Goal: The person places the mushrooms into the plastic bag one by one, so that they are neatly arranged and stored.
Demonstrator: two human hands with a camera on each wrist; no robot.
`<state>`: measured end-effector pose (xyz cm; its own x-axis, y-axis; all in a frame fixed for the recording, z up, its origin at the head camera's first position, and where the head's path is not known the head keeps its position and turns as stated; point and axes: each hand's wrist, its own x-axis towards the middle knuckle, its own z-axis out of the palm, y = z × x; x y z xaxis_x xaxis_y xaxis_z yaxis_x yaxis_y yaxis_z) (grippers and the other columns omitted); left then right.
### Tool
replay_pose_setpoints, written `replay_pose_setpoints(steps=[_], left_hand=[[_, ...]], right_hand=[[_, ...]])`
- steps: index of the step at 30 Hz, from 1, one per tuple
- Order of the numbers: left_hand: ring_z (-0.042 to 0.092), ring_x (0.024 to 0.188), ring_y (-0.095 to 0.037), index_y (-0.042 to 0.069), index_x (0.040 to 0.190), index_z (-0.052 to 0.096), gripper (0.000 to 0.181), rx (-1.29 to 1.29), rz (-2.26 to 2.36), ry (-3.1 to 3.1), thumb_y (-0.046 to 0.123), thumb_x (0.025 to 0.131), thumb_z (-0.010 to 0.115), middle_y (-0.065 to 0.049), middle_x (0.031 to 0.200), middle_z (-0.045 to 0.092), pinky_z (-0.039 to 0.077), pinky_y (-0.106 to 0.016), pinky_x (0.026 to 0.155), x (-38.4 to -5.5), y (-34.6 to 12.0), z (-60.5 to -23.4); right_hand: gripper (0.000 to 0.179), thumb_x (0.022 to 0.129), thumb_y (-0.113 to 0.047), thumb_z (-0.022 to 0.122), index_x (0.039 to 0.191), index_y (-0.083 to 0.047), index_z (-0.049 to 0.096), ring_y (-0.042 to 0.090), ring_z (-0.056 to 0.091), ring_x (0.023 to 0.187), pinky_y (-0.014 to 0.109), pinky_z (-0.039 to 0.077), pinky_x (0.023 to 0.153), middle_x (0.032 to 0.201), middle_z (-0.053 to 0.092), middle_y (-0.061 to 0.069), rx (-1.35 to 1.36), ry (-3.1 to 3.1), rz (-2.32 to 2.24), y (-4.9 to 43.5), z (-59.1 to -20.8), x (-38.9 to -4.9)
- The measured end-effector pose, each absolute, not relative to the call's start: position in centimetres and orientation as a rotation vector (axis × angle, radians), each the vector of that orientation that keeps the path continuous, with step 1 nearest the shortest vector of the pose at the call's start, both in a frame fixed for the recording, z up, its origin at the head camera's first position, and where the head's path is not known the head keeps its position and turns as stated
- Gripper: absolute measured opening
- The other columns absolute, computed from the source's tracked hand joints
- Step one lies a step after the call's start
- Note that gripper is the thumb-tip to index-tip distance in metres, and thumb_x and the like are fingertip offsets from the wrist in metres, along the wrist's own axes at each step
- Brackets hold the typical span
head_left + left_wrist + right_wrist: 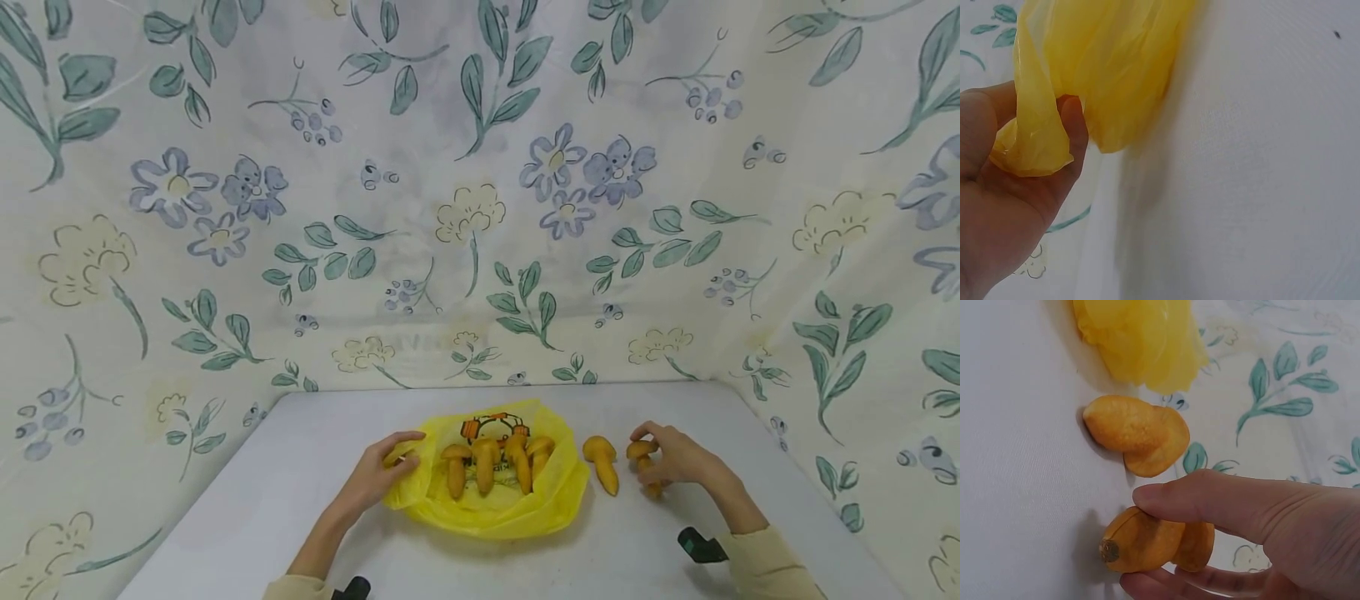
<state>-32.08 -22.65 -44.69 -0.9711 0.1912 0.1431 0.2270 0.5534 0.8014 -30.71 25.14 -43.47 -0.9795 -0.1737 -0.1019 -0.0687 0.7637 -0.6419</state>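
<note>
A yellow plastic bag (pixel 495 521) lies spread on the table, printed with a black and orange mark. Several orange-brown mushrooms (pixel 485 467) rest on it, caps toward the far side. At the bag's left edge my left hand (pixel 381 468) grips a fold of the plastic; in the left wrist view the fold (pixel 1038 144) sits between thumb and fingers. To the right of the bag, a loose mushroom (pixel 600 462) lies on the table. Beyond it my right hand (pixel 678 457) holds another mushroom (pixel 1147 540) between thumb and fingers, its stem end toward the camera.
The white table (pixel 300 467) carries the bag and mushrooms. A floral cloth (pixel 480 250) hangs behind the table and along its sides. Dark wrist devices show near each sleeve, one by the right cuff (pixel 701 546).
</note>
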Motion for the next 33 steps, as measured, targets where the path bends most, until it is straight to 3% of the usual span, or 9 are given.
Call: replay_pose_setpoints(steps=[8, 13, 22, 33], left_hand=[[0.043, 0.137, -0.033, 0.02, 0.133, 0.059, 0.038, -0.356, -1.444, -2.738, 0.019, 0.095, 0.064, -0.012, 0.149, 0.049, 0.034, -0.055, 0.112, -32.23, -22.79, -44.37], [0.047, 0.132, -0.032, 0.019, 0.133, 0.06, 0.037, -0.365, -1.401, -2.751, 0.021, 0.096, 0.063, -0.014, 0.148, 0.049, 0.038, -0.053, 0.109, -32.3, -22.77, -44.32], [0.053, 0.119, -0.025, 0.018, 0.133, 0.059, 0.038, -0.382, -1.359, -2.755, 0.022, 0.096, 0.063, -0.015, 0.146, 0.051, 0.048, -0.039, 0.099, -32.25, -22.82, -43.86], [0.054, 0.11, -0.021, 0.02, 0.133, 0.059, 0.038, -0.373, -1.399, -2.782, 0.024, 0.095, 0.064, -0.014, 0.147, 0.049, 0.048, -0.02, 0.084, -32.84, -22.66, -43.87]], right_hand=[[0.054, 0.076, -0.009, 0.081, 0.123, -0.006, 0.054, 0.02, 0.057, 0.076, 0.033, 0.056, 0.066, 0.115, 0.058, 0.018, -0.219, 2.774, -1.03, 25.31, -43.8, -30.76], [0.054, 0.076, -0.009, 0.081, 0.123, -0.007, 0.054, 0.02, 0.057, 0.074, 0.033, 0.056, 0.066, 0.116, 0.058, 0.018, -0.195, 2.756, -1.019, 25.32, -43.88, -30.73], [0.056, 0.076, -0.009, 0.082, 0.124, -0.007, 0.054, 0.019, 0.057, 0.073, 0.033, 0.056, 0.066, 0.118, 0.059, 0.018, -0.205, 2.745, -1.004, 25.27, -43.75, -30.83], [0.055, 0.076, -0.01, 0.082, 0.124, -0.006, 0.054, 0.019, 0.058, 0.076, 0.033, 0.057, 0.068, 0.119, 0.059, 0.018, -0.167, 2.747, -0.982, 25.28, -43.67, -30.77]])
